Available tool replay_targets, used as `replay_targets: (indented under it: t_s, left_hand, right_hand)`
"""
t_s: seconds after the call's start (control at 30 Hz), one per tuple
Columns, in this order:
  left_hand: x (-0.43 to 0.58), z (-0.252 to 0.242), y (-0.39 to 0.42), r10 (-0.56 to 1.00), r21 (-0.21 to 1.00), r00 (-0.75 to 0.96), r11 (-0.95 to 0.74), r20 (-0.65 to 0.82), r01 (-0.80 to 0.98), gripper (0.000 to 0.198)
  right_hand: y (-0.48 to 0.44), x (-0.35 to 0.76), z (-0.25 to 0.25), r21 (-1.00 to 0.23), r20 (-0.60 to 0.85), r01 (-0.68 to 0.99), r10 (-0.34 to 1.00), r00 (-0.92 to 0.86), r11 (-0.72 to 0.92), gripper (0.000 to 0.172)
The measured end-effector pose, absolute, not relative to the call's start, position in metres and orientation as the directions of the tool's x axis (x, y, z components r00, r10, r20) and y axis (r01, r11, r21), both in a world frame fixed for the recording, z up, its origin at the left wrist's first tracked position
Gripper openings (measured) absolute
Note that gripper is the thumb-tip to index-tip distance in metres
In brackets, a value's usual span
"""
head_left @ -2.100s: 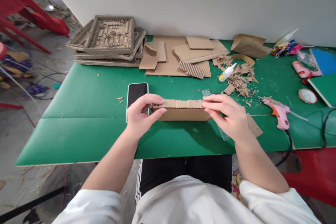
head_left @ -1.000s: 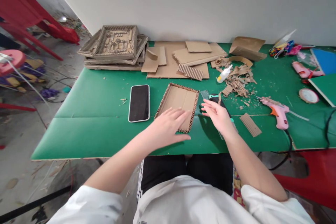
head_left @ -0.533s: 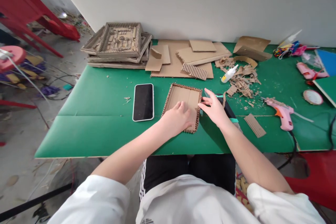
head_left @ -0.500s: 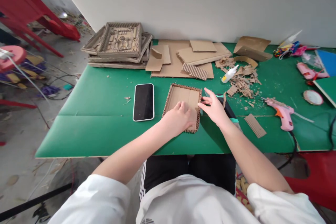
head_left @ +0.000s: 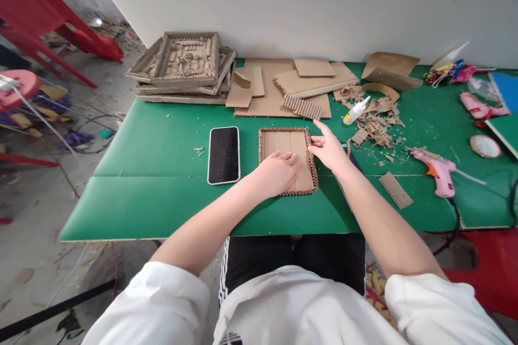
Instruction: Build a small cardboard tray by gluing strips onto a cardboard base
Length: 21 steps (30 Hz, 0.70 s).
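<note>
A shallow cardboard tray (head_left: pixel 281 143) with corrugated strip walls lies on the green table (head_left: pixel 162 205). My left hand (head_left: pixel 279 172) rests inside it, fingers lying over the tray's floor. At the tray's right wall is my right hand (head_left: pixel 328 150), its fingers apart and its thumb touching the rim. It does not visibly hold anything. Under my right forearm lies a dark flat thing (head_left: pixel 356 163), mostly covered, its kind unclear. Left of the tray lies a phone (head_left: pixel 224 155) with a dark screen.
Stacked cardboard trays (head_left: pixel 186 59) stand at the back left, beside loose cardboard sheets (head_left: pixel 259 107). A glue bottle (head_left: pixel 356 110) lies by cardboard scraps (head_left: pixel 376 132). Further right are a pink glue gun (head_left: pixel 441 172), a corrugated piece (head_left: pixel 395 190) and a tape roll (head_left: pixel 485 146).
The cardboard tray has turned counterclockwise, its near end swinging right and its far end left. Both hands have stayed at it. The view has shifted slightly.
</note>
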<state>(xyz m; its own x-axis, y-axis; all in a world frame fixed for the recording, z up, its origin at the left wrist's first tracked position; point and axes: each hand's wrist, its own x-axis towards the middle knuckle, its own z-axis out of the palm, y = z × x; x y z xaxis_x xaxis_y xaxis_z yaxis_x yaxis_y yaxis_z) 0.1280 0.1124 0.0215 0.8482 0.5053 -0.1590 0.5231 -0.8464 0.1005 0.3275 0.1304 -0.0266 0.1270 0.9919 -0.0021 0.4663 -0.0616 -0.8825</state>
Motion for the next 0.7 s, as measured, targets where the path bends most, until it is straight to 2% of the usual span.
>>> replay_targets:
  t_s: [0.17, 0.3, 0.37, 0.5, 0.7]
  left_hand:
    - [0.126, 0.015, 0.122, 0.482, 0.153, 0.852, -0.844, -0.202, 0.514, 0.050]
    - [0.127, 0.011, 0.124, 0.503, 0.144, 0.843, -0.835, -0.190, 0.531, 0.055]
    - [0.127, 0.009, 0.123, 0.512, 0.141, 0.844, -0.835, -0.157, 0.532, 0.053]
    - [0.126, 0.005, 0.124, 0.522, 0.160, 0.843, -0.828, -0.129, 0.537, 0.051]
    - [0.127, 0.003, 0.124, 0.541, 0.183, 0.833, -0.812, -0.115, 0.553, 0.049]
  right_hand:
    - [0.142, 0.326, -0.027, -0.889, 0.012, 0.455, 0.990, 0.138, -0.053, 0.072]
    - [0.143, 0.325, -0.027, -0.888, 0.022, 0.456, 0.986, 0.167, -0.058, 0.040]
    - [0.142, 0.323, -0.028, -0.893, 0.032, 0.446, 0.978, 0.207, -0.065, 0.033]
    - [0.144, 0.314, -0.031, -0.919, 0.055, 0.391, 0.967, 0.248, -0.049, 0.046]
    - [0.152, 0.301, -0.041, -0.946, 0.056, 0.325, 0.976, 0.208, -0.015, 0.051]
